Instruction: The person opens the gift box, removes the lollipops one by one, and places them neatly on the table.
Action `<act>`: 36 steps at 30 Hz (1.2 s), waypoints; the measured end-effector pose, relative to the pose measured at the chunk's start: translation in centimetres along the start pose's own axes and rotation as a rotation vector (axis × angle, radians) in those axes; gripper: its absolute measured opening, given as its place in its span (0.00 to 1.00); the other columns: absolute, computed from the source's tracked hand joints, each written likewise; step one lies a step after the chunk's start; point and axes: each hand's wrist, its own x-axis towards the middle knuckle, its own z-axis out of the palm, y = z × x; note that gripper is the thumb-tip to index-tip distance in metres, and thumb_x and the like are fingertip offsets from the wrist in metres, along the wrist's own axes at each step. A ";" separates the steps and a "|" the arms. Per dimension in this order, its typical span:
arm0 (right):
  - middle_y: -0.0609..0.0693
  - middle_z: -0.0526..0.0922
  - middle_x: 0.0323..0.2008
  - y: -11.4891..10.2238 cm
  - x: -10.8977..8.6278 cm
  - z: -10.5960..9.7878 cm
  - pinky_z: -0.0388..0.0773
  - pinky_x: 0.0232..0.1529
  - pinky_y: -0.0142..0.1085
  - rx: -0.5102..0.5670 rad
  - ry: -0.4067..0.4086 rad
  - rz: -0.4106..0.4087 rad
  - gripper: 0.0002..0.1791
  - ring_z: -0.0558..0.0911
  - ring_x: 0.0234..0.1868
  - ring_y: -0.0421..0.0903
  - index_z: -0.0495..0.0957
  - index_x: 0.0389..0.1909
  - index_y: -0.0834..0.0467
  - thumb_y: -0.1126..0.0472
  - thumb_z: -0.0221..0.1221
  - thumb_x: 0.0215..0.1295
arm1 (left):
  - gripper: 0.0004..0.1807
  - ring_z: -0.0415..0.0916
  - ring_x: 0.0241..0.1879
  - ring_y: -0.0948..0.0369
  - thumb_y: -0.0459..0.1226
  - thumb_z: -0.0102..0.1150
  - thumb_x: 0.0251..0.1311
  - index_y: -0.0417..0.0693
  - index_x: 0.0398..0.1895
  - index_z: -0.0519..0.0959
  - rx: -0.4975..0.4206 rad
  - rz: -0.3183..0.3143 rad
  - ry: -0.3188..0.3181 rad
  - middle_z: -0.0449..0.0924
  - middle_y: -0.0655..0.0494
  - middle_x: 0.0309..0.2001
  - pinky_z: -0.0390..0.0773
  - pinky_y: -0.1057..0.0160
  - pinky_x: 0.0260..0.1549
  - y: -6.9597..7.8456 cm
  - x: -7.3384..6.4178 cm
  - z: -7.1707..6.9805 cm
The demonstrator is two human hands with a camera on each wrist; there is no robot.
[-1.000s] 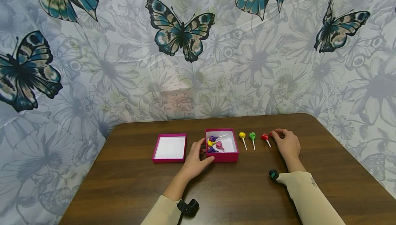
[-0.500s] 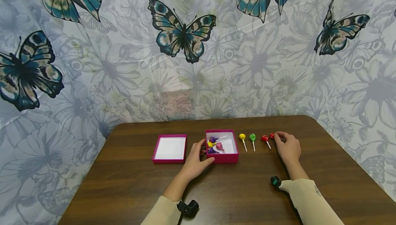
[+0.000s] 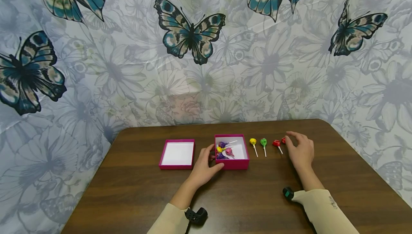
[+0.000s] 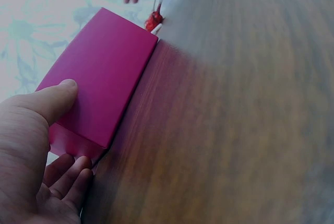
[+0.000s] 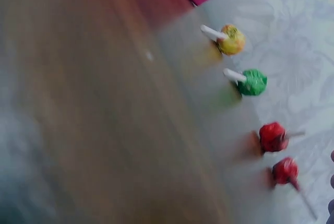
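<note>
On the table, the rightmost red lollipop is seen just left of the right hand, the nearer one; its fingers are parted, nothing visibly held. The lollipop's long axis is directed rightward, away from the pink box, whose near left corner is held by the left hand.

Open magenta box, wrapped lollipops inside, yellow lollipop, green lollipop, two red lollipops to its right
</note>
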 end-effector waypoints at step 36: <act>0.51 0.87 0.40 -12.3 -2.6 3.5 0.73 0.35 0.35 0.103 -0.413 -0.307 0.14 0.76 0.38 0.48 0.85 0.49 0.52 0.55 0.67 0.63 | 0.45 0.73 0.59 0.56 0.51 0.67 0.60 0.53 0.76 0.56 -0.009 -0.014 -0.007 0.64 0.50 0.67 0.75 0.51 0.64 0.2 0.0 -0.1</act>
